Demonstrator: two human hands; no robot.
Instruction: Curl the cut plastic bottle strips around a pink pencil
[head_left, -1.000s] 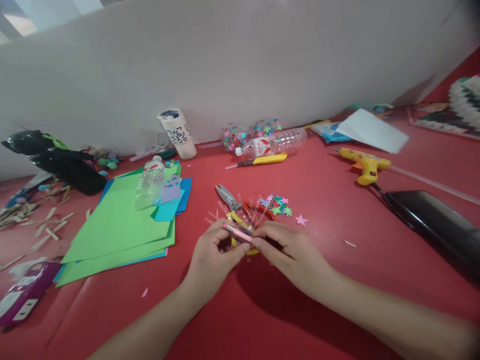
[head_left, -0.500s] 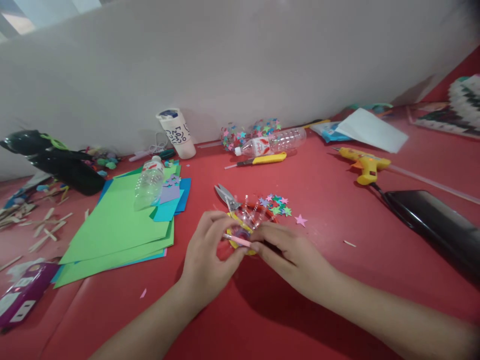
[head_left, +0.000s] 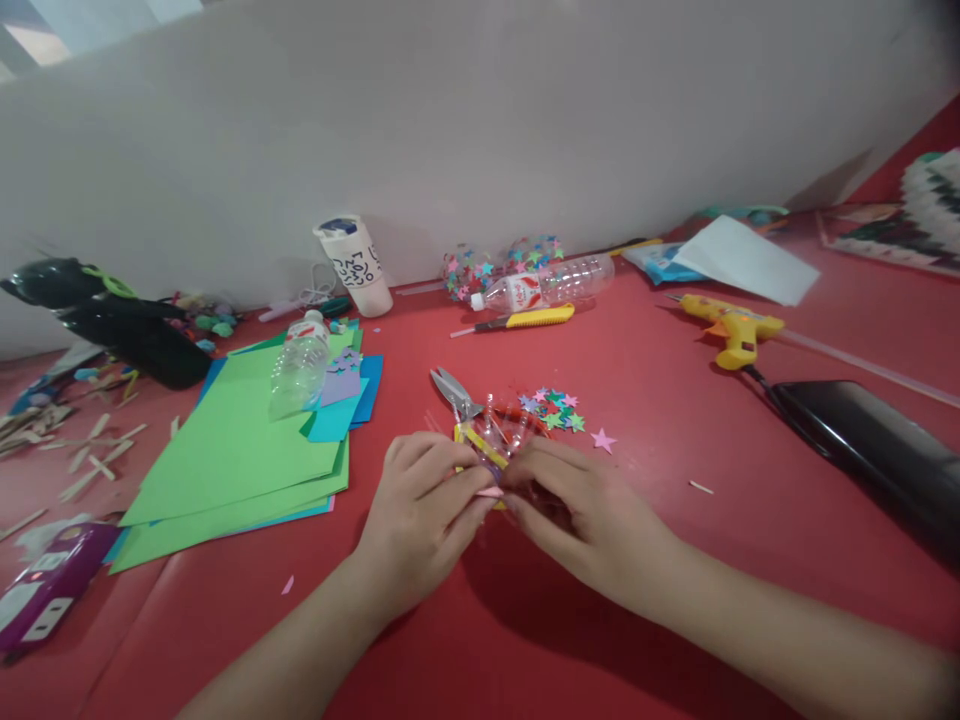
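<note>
My left hand (head_left: 424,510) is closed, its thumb and fingertips pinching a pink strip (head_left: 490,492). My right hand (head_left: 592,515) has its fingers curled round the near side of a clear cut-plastic piece (head_left: 491,412) with thin prongs pointing up. A yellow strip (head_left: 484,446) runs along that piece, between the hands. Exactly what lies under the right fingertips is partly hidden. Just beyond the hands are red-handled scissors (head_left: 456,393) with parted blades, and a small heap of coloured foam stars (head_left: 553,412). One pink star (head_left: 602,440) lies apart.
Green sheets (head_left: 240,440) with a clear bottle (head_left: 301,365) cover the left. A yellow cutter (head_left: 540,317) and another bottle (head_left: 551,284) lie toward the wall. At right are a yellow glue gun (head_left: 731,328) and a black object (head_left: 862,450). A white tumbler (head_left: 356,265) stands behind.
My left fingers have folded down over the pink strip, so less of it shows. More of the yellow strip is visible. My right hand stays nearly in place.
</note>
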